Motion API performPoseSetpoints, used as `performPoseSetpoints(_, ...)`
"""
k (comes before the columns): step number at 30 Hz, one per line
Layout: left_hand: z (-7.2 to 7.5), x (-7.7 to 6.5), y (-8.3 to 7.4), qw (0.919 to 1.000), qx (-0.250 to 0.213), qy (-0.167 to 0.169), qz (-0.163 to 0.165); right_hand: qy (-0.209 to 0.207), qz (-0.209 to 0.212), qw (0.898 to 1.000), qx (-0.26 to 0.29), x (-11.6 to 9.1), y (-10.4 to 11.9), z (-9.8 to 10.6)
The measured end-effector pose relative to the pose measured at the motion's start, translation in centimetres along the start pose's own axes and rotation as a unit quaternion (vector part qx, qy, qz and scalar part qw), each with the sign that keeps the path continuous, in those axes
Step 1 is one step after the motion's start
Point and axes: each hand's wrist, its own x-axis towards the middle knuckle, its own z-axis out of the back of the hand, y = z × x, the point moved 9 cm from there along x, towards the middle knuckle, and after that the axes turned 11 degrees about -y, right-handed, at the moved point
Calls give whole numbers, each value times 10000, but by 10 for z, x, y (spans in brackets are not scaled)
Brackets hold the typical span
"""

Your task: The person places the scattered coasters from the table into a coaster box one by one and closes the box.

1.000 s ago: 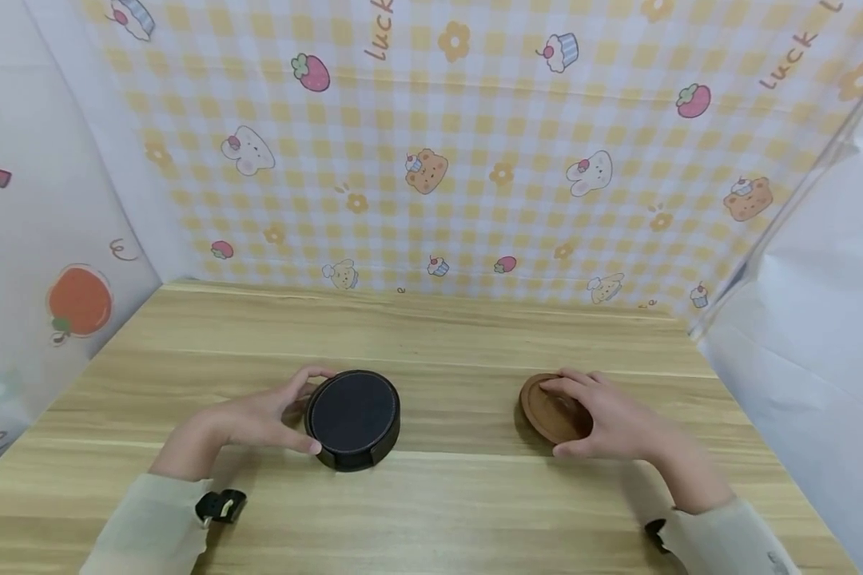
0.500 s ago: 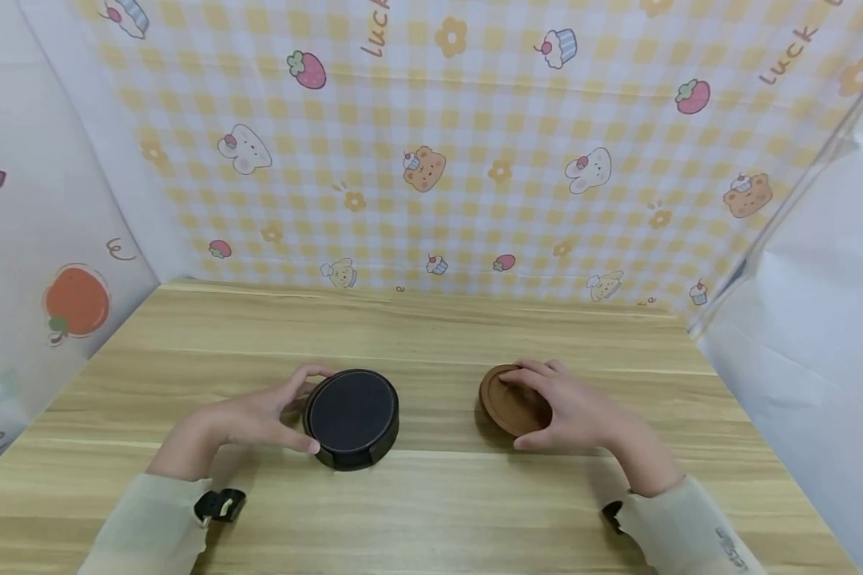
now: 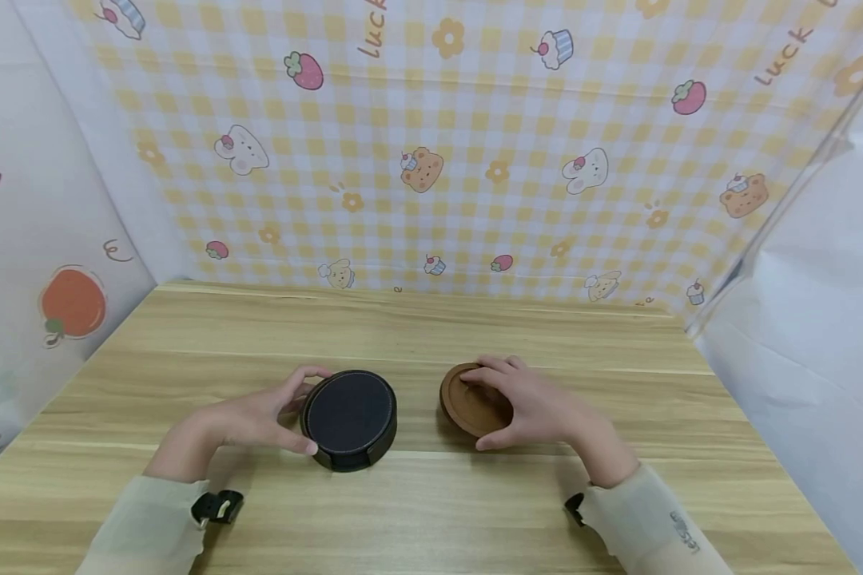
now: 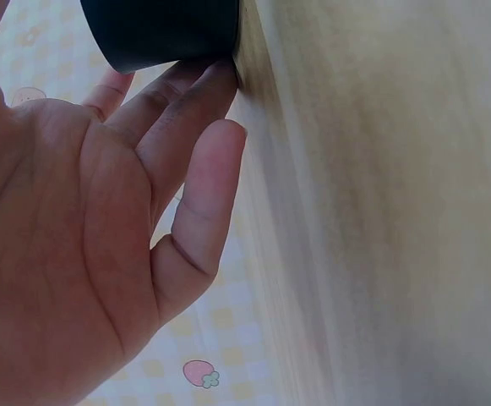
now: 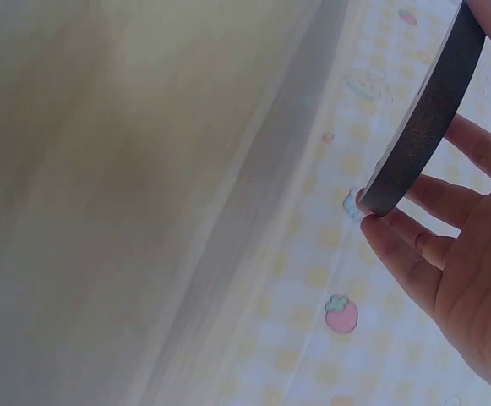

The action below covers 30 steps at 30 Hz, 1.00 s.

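Note:
A round black coaster holder point(image 3: 352, 419) with a stitched black coaster on top stands on the table, left of centre. My left hand point(image 3: 262, 415) grips its left side, thumb at the front and fingers round the back. In the left wrist view those fingers point(image 4: 190, 110) meet the holder's dark wall point(image 4: 165, 34) low down by the table. To the right, my right hand point(image 3: 535, 403) holds a brown round coaster point(image 3: 478, 407) with a raised rim, tilted and lifted over the table. The right wrist view shows the coaster's thick edge point(image 5: 422, 127) between thumb and fingers.
The light wood table point(image 3: 417, 511) runs back to a yellow checked cloth point(image 3: 460, 216) with printed animals and fruit. White sheets hang at the left point(image 3: 43, 200) and right point(image 3: 820, 351). Both wrists wear black straps point(image 3: 219, 506) next to pale sleeves.
My right hand has carried the brown coaster leftward, closer to the black holder. The left hand keeps its grip on the holder in about the same place.

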Motion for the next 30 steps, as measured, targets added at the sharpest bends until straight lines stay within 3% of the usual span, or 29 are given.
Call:
performPoseSetpoints(10,2,0,2,10000,47,-56,57,174,210,9993,269,16,24,-11)
performPoseSetpoints(30,2,-1,1,9997,101,-66,194,399,555,9973,272,48,62,-30)
